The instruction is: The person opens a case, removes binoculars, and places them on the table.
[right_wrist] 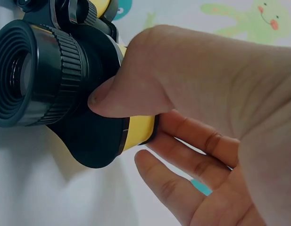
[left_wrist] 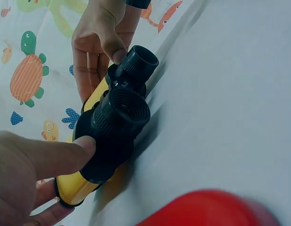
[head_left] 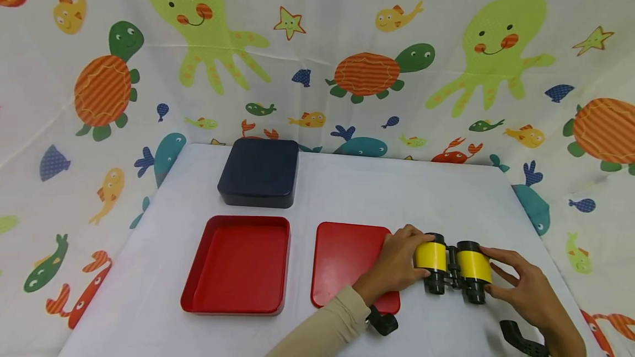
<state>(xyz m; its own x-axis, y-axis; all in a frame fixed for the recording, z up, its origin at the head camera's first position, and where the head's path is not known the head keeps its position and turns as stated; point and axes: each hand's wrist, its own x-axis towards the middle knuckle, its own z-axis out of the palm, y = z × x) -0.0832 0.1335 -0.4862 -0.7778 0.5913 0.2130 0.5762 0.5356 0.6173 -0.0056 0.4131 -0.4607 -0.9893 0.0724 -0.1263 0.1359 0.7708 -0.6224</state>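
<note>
Yellow and black binoculars [head_left: 473, 266] lie at the right of the white table, eyepieces toward the person. My left hand [head_left: 399, 260] grips the left barrel, its thumb [left_wrist: 84, 147] on the black body near an eyepiece and its fingers round the far end. On the other side my right hand [head_left: 526, 285] holds the right barrel between thumb and fingers; in the right wrist view the thumb [right_wrist: 107, 96] presses the black body. Under the left forearm and beside that hand lies a flat red lid [head_left: 347, 260], partly covered.
An open red box [head_left: 284, 269] stands left of the lid. Behind it is a dark navy box [head_left: 258, 172]. A curtain printed with sea animals [head_left: 317, 59] hangs behind the table and along its sides. Black wrist straps [head_left: 521, 340] show at both wrists.
</note>
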